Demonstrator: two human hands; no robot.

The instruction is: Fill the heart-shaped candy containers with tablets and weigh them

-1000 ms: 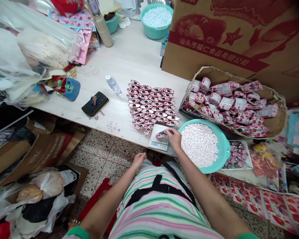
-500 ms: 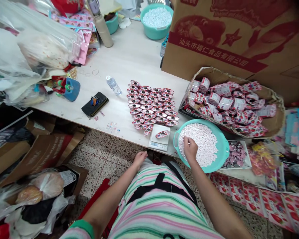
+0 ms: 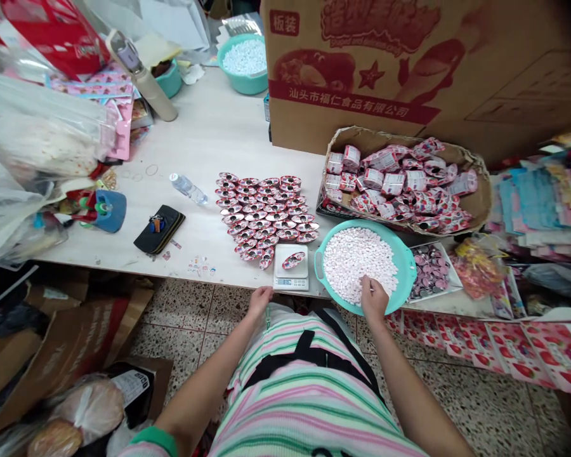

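Note:
My right hand (image 3: 374, 297) reaches into a teal basin (image 3: 406, 259) of small white tablets (image 3: 356, 254), fingers curled down among them at the near rim. My left hand (image 3: 259, 301) rests, loosely closed, against my striped shirt just below the table's front edge. A small white scale (image 3: 291, 277) sits at the edge between my hands, with one red oval cup (image 3: 294, 259) lying on it. Behind the scale, rows of red oval cups (image 3: 266, 212) lie flat on the table.
A cardboard tray (image 3: 476, 197) of wrapped red packets stands behind the basin, with a big printed carton (image 3: 409, 70) beyond. A black wallet (image 3: 159, 228), small bottle (image 3: 187, 188), second teal basin (image 3: 245, 60) and plastic bags (image 3: 23, 152) lie to the left. Boxes and bags crowd the floor.
My right hand left the cup on the scale and moved right into the basin of tablets, then toward its near rim. My head shifted, so the table slid left and down.

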